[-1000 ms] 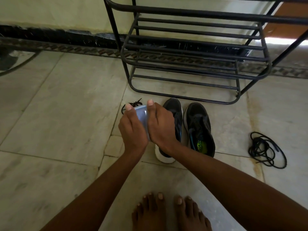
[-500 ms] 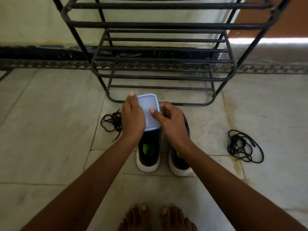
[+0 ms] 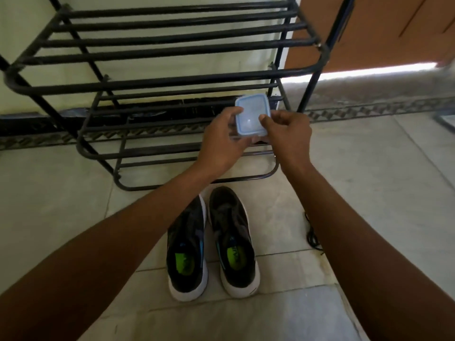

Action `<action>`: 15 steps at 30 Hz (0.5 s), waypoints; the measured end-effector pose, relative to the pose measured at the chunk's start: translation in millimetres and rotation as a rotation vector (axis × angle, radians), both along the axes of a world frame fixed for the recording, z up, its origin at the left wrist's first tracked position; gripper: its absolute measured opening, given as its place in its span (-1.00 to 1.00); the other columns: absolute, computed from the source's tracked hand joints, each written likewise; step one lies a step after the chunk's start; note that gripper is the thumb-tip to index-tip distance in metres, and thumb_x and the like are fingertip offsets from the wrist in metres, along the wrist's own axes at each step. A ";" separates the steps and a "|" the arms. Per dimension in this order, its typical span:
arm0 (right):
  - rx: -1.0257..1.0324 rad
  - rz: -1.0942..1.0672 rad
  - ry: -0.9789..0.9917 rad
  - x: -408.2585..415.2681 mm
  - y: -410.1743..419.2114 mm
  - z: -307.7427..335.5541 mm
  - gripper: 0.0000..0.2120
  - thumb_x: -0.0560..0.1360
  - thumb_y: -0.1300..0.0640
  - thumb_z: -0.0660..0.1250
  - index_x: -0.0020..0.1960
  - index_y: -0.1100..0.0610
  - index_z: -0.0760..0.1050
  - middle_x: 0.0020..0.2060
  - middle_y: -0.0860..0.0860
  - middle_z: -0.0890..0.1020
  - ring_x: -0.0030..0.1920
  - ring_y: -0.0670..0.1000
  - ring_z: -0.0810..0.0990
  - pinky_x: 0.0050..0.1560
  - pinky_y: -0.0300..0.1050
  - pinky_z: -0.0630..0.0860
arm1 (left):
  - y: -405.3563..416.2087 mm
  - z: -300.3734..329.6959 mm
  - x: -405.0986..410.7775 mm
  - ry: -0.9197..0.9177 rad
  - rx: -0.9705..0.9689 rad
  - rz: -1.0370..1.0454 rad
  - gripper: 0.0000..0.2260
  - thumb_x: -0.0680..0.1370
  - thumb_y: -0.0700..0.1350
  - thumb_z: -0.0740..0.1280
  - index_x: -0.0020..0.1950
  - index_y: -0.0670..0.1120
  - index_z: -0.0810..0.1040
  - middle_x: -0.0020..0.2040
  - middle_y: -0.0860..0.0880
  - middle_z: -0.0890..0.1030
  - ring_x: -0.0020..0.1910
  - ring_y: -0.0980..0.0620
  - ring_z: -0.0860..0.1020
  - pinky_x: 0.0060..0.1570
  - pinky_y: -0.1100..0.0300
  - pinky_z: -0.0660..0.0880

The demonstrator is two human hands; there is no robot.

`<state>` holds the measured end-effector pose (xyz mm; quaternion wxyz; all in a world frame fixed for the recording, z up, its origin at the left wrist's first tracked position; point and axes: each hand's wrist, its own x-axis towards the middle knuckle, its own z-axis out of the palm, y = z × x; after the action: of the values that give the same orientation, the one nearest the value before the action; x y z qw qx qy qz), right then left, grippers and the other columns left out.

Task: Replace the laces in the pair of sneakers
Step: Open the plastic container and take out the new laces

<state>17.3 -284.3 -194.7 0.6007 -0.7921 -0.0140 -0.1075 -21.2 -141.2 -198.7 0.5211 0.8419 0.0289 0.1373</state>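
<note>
Two black sneakers with white soles stand side by side on the floor, the left one (image 3: pixel 186 247) and the right one (image 3: pixel 233 239), both without laces, toes toward the rack. Above and beyond them I hold a small square plastic box with a pale blue lid (image 3: pixel 251 118). My left hand (image 3: pixel 222 141) grips its left side and underside. My right hand (image 3: pixel 286 134) pinches its right edge, thumb on the lid. A black lace (image 3: pixel 311 233) lies on the floor to the right, mostly hidden by my right forearm.
A black metal shoe rack (image 3: pixel 157 89) with bare slatted shelves stands against the wall right behind the box. Pale stone floor tiles (image 3: pixel 49 205) spread left and right. A brown door (image 3: pixel 369 28) is at the upper right.
Both hands have carried the box up and away from the sneakers toward the rack. The view has shifted, so the left lace pile is out of sight and my feet no longer show.
</note>
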 end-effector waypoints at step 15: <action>-0.169 0.017 -0.167 75.4 -4.2 -22.1 -0.71 0.58 0.16 0.40 0.27 0.23 0.61 0.09 0.09 0.71 0.02 -0.14 0.65 -0.02 -0.42 0.58 | -5.4 -9.6 89.3 0.021 0.173 0.017 -0.47 0.55 -0.24 0.46 0.50 -0.12 0.40 0.43 -0.18 0.48 0.28 -0.08 0.57 -0.02 0.30 0.58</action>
<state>92.8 -288.5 -216.8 0.5293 -0.8281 -0.0796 -0.1665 68.0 -146.5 -208.3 0.4449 0.8849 0.0297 0.1349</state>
